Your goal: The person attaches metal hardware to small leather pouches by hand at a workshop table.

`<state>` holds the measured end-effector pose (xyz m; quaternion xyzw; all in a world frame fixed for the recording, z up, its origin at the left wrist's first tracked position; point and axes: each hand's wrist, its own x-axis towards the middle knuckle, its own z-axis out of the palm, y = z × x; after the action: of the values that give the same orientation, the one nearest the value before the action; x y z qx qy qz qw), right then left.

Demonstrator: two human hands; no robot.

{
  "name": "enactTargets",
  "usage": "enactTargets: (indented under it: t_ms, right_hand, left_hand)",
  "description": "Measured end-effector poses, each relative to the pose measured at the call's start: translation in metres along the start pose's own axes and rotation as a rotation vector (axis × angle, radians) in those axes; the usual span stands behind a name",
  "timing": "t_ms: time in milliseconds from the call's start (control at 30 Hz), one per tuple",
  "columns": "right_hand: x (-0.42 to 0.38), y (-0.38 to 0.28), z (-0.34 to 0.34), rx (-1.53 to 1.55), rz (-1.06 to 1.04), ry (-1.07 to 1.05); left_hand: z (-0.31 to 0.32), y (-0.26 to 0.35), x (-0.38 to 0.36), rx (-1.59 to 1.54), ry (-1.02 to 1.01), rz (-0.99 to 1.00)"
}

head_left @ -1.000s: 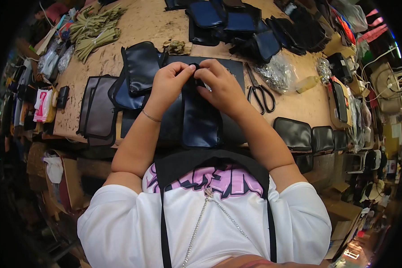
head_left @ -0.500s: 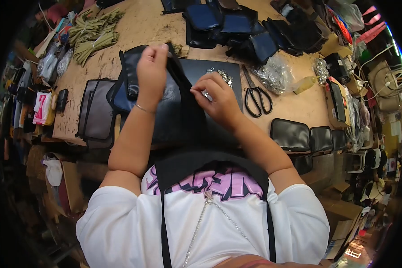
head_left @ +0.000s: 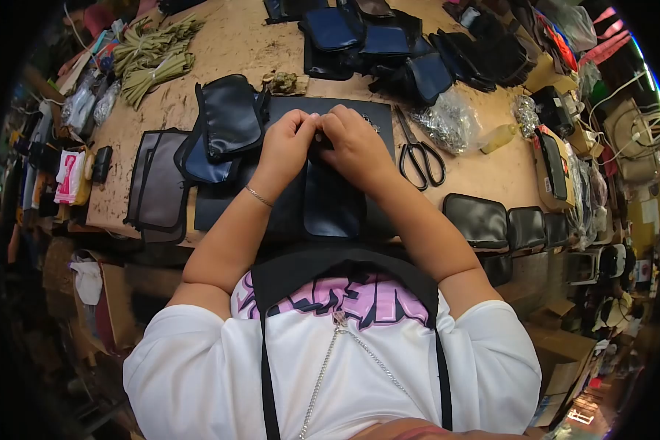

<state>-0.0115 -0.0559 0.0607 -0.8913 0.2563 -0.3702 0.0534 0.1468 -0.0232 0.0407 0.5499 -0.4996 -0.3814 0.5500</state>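
Observation:
My left hand [head_left: 289,143] and my right hand [head_left: 356,150] meet over a dark work board [head_left: 220,209], fingertips nearly touching. Both are closed in a pinch at the upper end of a black leather pouch piece [head_left: 335,202], which extends down toward my body. A small pale spot shows between the fingers, too small to name. Partly hidden behind my right hand are shiny metal pieces [head_left: 372,122] on the board. Left of my left hand, a black leather pouch piece [head_left: 231,117] rests on a blue one [head_left: 209,163].
Black-handled scissors [head_left: 422,158] lie to the right, below a plastic bag of metal parts [head_left: 451,125]. Blue and black pouches [head_left: 389,38] are piled at the back. Grey panels [head_left: 158,180] lie left. Finished-looking black pouches [head_left: 475,221] line the front right edge. Bundled tan strips [head_left: 158,59] are back left.
My left hand has come down and right, meeting my right hand, which moved slightly up and left. The black leather piece now lies flatter, its glossy face showing below my hands.

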Motion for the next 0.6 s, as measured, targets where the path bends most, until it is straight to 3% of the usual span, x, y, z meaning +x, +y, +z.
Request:
enactTargets:
  t_ms: [233,367,433,500,567,600]
  right_hand:
    - [-0.009,0.006,0.003,-0.049,-0.249,0.19]
    - [-0.011,0.002,0.0,-0.055,-0.274,0.232]
    - [-0.022,-0.004,0.0,-0.007,-0.278,0.179]
    - [-0.035,-0.019,-0.004,0.07,-0.22,0.048]
    - [-0.035,-0.018,-0.011,0.434,0.004,-0.232]
    - [-0.029,-0.016,-0.017,0.488,-0.026,-0.196]
  left_hand:
    - [-0.004,-0.011,0.01,0.087,0.111,0.095]
    - [-0.004,-0.012,0.015,-0.053,0.242,0.141]
    - [-0.011,-0.011,0.027,-0.106,0.387,0.2]
    - [-0.035,-0.005,0.047,-0.447,0.521,0.184]
    - [-0.049,-0.006,0.056,-0.506,0.334,0.196]
    - [-0.045,0.007,0.049,-0.471,0.225,0.166]
